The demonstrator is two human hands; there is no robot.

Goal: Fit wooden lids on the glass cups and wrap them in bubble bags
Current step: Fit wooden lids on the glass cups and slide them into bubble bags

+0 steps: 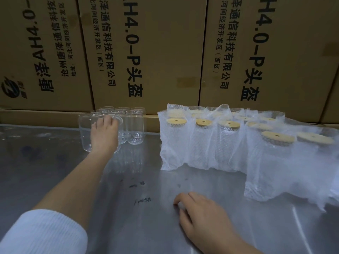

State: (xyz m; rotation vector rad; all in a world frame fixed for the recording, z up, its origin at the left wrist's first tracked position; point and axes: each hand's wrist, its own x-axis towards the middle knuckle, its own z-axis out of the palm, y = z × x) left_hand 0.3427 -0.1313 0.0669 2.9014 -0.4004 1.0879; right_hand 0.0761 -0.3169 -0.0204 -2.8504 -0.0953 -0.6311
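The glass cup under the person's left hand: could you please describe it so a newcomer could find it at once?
Start at the wall of cardboard boxes behind the steel table; at its foot, left of the bubble-wrapped cups, stands a cluster of bare glass cups. The cup is the front one, and the only one with the left hand over its rim.

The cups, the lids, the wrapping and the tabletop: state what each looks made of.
Cups: clear glass, see-through with bright glints. Lids: pale matte wood, possibly bamboo, each with a small hole. Wrapping: translucent white bubble plastic, dotted with blisters. Tabletop: likely stainless steel, grey, softly reflective, smudged.
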